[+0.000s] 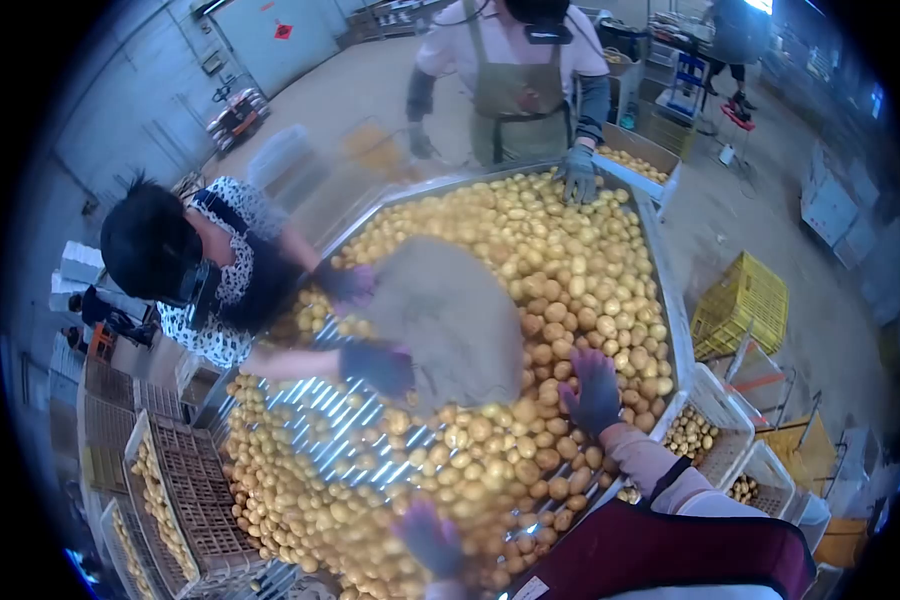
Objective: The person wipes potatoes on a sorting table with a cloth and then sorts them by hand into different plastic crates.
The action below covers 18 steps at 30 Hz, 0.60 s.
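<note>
My right hand (pixel 594 392), in a dark grey glove with pinkish fingertips, lies with fingers spread on the round yellow-brown potatoes (pixel 625 320) at the right side of the sorting table. Nothing is gripped in it. Near the bottom, my left hand (pixel 430 540), gloved alike, rests over potatoes and is somewhat blurred; its fingers look apart. Beyond my hands a grey-brown cloth or sack (pixel 450 325) covers part of the heap. A co-worker's gloved hands (pixel 378 368) are at its left edge.
Metal rollers (pixel 320 425) show between the potatoes. Another person's glove (pixel 576 175) touches the far heap. Crates of potatoes (pixel 195 500) stand left, more bins (pixel 712 415) right, beside a yellow crate (pixel 742 305). The table has a metal rim (pixel 678 330).
</note>
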Motion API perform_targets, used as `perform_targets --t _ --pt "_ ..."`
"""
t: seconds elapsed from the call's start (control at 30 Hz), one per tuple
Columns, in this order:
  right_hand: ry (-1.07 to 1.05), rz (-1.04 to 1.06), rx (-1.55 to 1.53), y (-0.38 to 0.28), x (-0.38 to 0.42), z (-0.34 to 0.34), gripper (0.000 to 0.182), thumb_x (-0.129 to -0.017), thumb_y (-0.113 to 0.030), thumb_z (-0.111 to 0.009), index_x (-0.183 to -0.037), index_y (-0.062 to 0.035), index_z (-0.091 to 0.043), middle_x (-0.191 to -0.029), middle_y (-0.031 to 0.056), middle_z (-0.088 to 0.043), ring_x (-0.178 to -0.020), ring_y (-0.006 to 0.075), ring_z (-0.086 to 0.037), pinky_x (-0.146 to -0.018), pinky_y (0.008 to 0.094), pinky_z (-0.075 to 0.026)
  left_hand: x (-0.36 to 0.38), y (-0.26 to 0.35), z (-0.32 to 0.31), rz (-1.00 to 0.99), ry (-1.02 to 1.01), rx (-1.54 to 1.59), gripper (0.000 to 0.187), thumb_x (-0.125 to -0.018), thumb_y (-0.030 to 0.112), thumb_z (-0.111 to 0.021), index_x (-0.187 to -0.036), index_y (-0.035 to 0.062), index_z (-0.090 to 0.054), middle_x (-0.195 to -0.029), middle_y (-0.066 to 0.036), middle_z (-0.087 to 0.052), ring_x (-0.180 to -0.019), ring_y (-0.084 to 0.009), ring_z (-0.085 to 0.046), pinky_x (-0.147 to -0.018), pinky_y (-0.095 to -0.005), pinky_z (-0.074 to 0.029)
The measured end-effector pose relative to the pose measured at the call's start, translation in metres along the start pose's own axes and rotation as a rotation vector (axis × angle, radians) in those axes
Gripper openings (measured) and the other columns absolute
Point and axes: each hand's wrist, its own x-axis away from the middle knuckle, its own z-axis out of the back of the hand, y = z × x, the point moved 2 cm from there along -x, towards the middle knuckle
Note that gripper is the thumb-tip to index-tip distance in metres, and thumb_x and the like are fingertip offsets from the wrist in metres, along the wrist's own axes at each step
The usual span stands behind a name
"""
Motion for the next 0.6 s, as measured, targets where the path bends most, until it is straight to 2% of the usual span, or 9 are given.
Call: perform_targets --t 0.07,0.1,0.2,0.23,0.33,0.37,0.4,0.5,0.6 --pt "-0.005 -0.093 -0.072 0.022 -0.027 -0.03 0.061 -0.083 -0.033 -0.069 -0.133 -0.0039 -0.051 -0.13 0.0232 -0.053 -0.122 0.0432 -0.049 -0.101 0.0543 -0.039 0.001 0.007 0.01 0.009 -0.098 -0.16 0.063 -0.104 0.044 -0.035 -0.156 0.0091 -0.028 -0.162 -0.007 -0.029 -0.15 -0.0283 -0.023 -0.124 -0.0496 -0.001" --pt "-0.015 -0.072 -0.05 0.034 -0.043 -0.035 0.065 -0.083 -0.035 -0.068 -0.135 -0.0013 -0.049 -0.132 0.0235 -0.052 -0.123 0.0442 -0.048 -0.1 0.0531 -0.039 -0.005 0.019 0.017 -0.04 -0.112 -0.374 0.063 -0.104 0.044 -0.036 -0.155 0.0079 -0.03 -0.162 -0.008 -0.03 -0.15 -0.0291 -0.024 -0.123 -0.0507 -0.003" --pt "0.066 -0.142 0.207 0.065 -0.075 -0.059 0.068 -0.084 -0.037 -0.066 -0.136 0.0014 -0.046 -0.134 0.0247 -0.051 -0.125 0.0443 -0.047 -0.103 0.0504 -0.038 -0.002 0.018 0.015 0.052 -0.206 -0.309 0.063 -0.103 0.046 -0.038 -0.153 0.0086 -0.033 -0.161 -0.01 -0.031 -0.149 -0.031 -0.025 -0.122 -0.0537 -0.004" --pt "0.118 -0.157 0.285 0.059 -0.088 -0.054 0.076 -0.084 -0.033 -0.069 -0.147 -0.0046 -0.038 -0.144 0.0231 -0.044 -0.127 0.0415 -0.045 -0.109 0.0499 -0.033 -0.003 0.013 0.01 0.059 -0.189 -0.268 0.063 -0.103 0.046 -0.039 -0.153 0.0084 -0.034 -0.16 -0.01 -0.032 -0.149 -0.0316 -0.025 -0.122 -0.0546 -0.004" --pt "-0.361 0.161 -0.251 0.023 -0.112 -0.057 0.071 -0.079 -0.026 -0.072 -0.143 -0.0093 -0.045 -0.138 0.0194 -0.052 -0.125 0.0374 -0.049 -0.105 0.0466 -0.038 -0.008 0.012 0.01 0.064 -0.213 -0.266 0.061 -0.102 0.042 -0.043 -0.151 0.0072 -0.037 -0.158 -0.013 -0.035 -0.146 -0.0335 -0.029 -0.121 -0.0563 -0.009" --pt "-0.299 0.318 -0.266 0.001 -0.11 -0.059 0.065 -0.076 -0.023 -0.073 -0.136 -0.0113 -0.051 -0.127 0.0163 -0.059 -0.119 0.0356 -0.054 -0.099 0.0447 -0.043 -0.023 0.031 0.023 0.056 -0.258 -0.342 0.058 -0.101 0.037 -0.047 -0.15 0.0064 -0.039 -0.156 -0.015 -0.037 -0.144 -0.0343 -0.033 -0.12 -0.056 -0.014" --pt "-0.313 0.264 -0.267 0.003 -0.108 -0.065 0.063 -0.076 -0.023 -0.073 -0.134 -0.0107 -0.052 -0.125 0.016 -0.059 -0.118 0.0361 -0.054 -0.099 0.0451 -0.044 -0.033 0.04 0.03 0.042 -0.303 -0.422 0.057 -0.1 0.032 -0.05 -0.149 0.0056 -0.041 -0.155 -0.017 -0.039 -0.142 -0.0351 -0.037 -0.119 -0.0557 -0.019" --pt "-0.243 0.175 -0.249 0.011 -0.118 -0.1 0.056 -0.073 -0.025 -0.076 -0.124 -0.0104 -0.057 -0.114 0.0147 -0.06 -0.106 0.036 -0.058 -0.093 0.0447 -0.047 -0.017 0.008 0.008 0.121 -0.271 -0.349 0.059 -0.099 0.036 -0.05 -0.15 0.0097 -0.04 -0.158 -0.014 -0.035 -0.145 -0.0361 -0.031 -0.12 -0.0602 -0.008" --pt "-0.518 -0.028 -0.451 -0.005 -0.153 -0.078 0.048 -0.071 -0.028 -0.078 -0.113 -0.0103 -0.063 -0.111 0.015 -0.061 -0.103 0.0328 -0.059 -0.088 0.0421 -0.048 -0.036 0.049 0.031 0.044 -0.138 -0.272 0.06 -0.098 0.035 -0.05 -0.151 0.0094 -0.038 -0.16 -0.014 -0.033 -0.146 -0.0367 -0.03 -0.12 -0.0597 -0.011"
